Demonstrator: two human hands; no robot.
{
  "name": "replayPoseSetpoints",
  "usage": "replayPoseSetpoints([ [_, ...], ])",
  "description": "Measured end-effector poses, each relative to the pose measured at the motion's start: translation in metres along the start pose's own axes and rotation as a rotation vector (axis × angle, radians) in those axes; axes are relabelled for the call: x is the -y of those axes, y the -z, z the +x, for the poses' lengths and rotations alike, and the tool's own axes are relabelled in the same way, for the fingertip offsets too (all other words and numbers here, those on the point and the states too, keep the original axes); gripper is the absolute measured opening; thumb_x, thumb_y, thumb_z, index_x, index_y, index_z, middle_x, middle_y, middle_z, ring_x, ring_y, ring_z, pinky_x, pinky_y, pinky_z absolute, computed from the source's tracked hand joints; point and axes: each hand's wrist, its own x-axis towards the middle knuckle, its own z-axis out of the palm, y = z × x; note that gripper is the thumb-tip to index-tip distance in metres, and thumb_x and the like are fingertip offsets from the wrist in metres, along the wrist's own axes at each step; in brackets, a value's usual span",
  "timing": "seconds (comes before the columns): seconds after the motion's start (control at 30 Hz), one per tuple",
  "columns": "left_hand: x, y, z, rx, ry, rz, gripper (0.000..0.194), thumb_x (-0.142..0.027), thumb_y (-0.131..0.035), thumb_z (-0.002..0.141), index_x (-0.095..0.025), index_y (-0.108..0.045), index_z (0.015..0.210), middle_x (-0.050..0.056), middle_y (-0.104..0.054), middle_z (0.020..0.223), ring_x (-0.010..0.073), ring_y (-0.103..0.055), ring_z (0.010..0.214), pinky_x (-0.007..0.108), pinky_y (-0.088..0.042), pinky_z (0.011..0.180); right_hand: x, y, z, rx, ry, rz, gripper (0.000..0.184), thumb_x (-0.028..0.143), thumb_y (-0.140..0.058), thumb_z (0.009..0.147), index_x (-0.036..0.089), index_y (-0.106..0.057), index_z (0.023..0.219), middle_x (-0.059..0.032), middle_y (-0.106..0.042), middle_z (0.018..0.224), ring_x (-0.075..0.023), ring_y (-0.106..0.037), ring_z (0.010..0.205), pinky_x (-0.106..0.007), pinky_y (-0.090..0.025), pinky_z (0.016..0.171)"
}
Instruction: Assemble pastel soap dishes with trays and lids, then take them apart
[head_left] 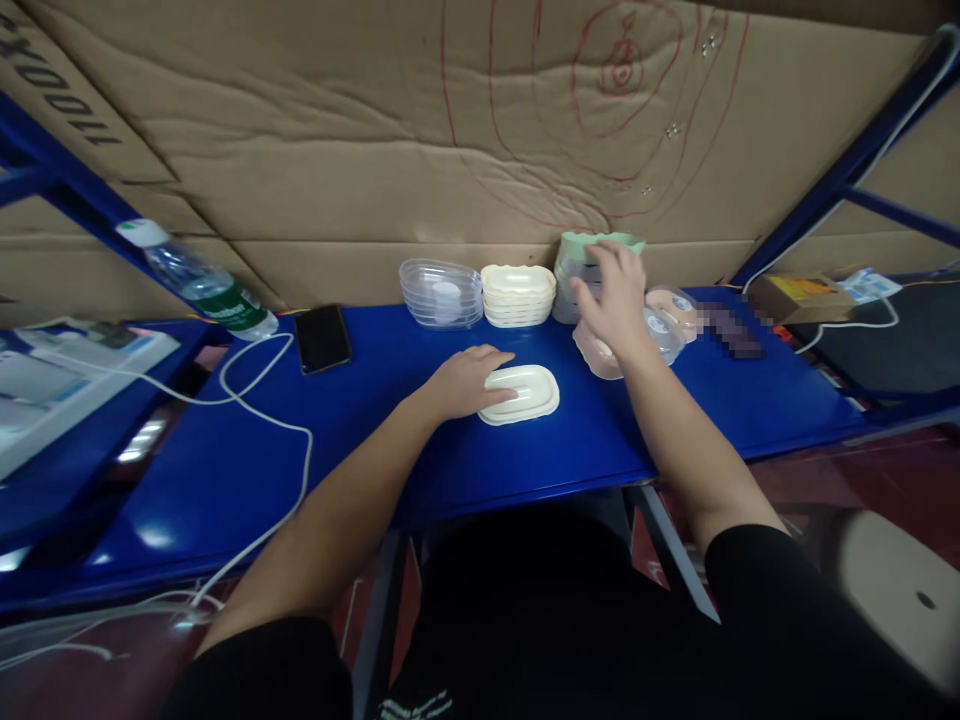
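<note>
A cream oval plastic dish [537, 388] lies on the blue table, with a raised oval in its middle. My left hand [472, 382] rests at its left end, thumb over the dish and fingers stretched out. Farther right, my right hand [616, 290] is at a stack of grey dishes [568, 285] with a green wavy-rimmed dish [581, 243] on top. Its thumb and fingers are apart; whether the fingertips touch the stack is hard to tell. Beside that stack stand nested cream dishes [517, 297] and nested clear dishes [441, 295].
Pink dishes [598, 352] and a clear dish [667, 335] lie partly behind my right forearm. A phone [322, 338], a water bottle [214, 290] and a white cable [309, 450] are on the left. Cardboard [337, 130] walls the back; a small box [799, 297] sits right.
</note>
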Motion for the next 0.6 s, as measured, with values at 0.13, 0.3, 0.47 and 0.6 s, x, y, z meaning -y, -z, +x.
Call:
replayPoseSetpoints([
  [0.13, 0.001, 0.0, 0.0, 0.006, 0.009, 0.008, 0.073, -0.063, -0.064, 0.099, -0.018, -0.062, 0.157, 0.018, -0.068, 0.152, 0.0389, -0.065, 0.14, 0.054, -0.049, 0.121, -0.036, 0.002, 0.03, -0.053, -0.063, -0.231, 0.069, 0.065, -0.038, 0.11, 0.023, -0.05, 0.164, -0.022, -0.045, 0.172, -0.0489, -0.034, 0.162, -0.08, -0.027, 0.127],
  [0.3, 0.001, 0.001, -0.001, -0.001, 0.016, -0.005, 0.072, -0.064, -0.065, 0.099, -0.02, -0.064, 0.155, 0.018, -0.069, 0.151, 0.039, -0.066, 0.138, 0.055, -0.051, 0.119, -0.056, -0.009, 0.045, -0.053, -0.142, -0.216, 0.061, 0.063, -0.037, 0.111, 0.026, -0.062, 0.151, -0.0211, -0.047, 0.172, -0.0491, -0.033, 0.163, -0.088, -0.02, 0.124],
  [0.47, -0.002, 0.003, -0.001, 0.021, 0.032, -0.001, 0.072, -0.063, -0.066, 0.099, -0.02, -0.064, 0.155, 0.018, -0.074, 0.144, 0.039, -0.068, 0.134, 0.055, -0.052, 0.116, -0.047, -0.014, 0.041, -0.002, -0.166, -0.13, 0.045, 0.056, -0.046, 0.11, 0.026, -0.075, 0.129, -0.0172, -0.058, 0.165, -0.0472, -0.04, 0.159, -0.088, -0.02, 0.124],
  [0.6, -0.003, 0.004, -0.002, -0.006, 0.013, -0.014, 0.07, -0.065, -0.063, 0.101, -0.02, -0.065, 0.154, 0.018, -0.075, 0.144, 0.039, -0.068, 0.135, 0.055, -0.052, 0.116, -0.044, -0.01, 0.042, 0.031, -0.156, -0.075, 0.034, 0.047, -0.051, 0.109, 0.025, -0.076, 0.116, -0.0163, -0.07, 0.15, -0.0439, -0.056, 0.145, -0.081, -0.031, 0.124],
])
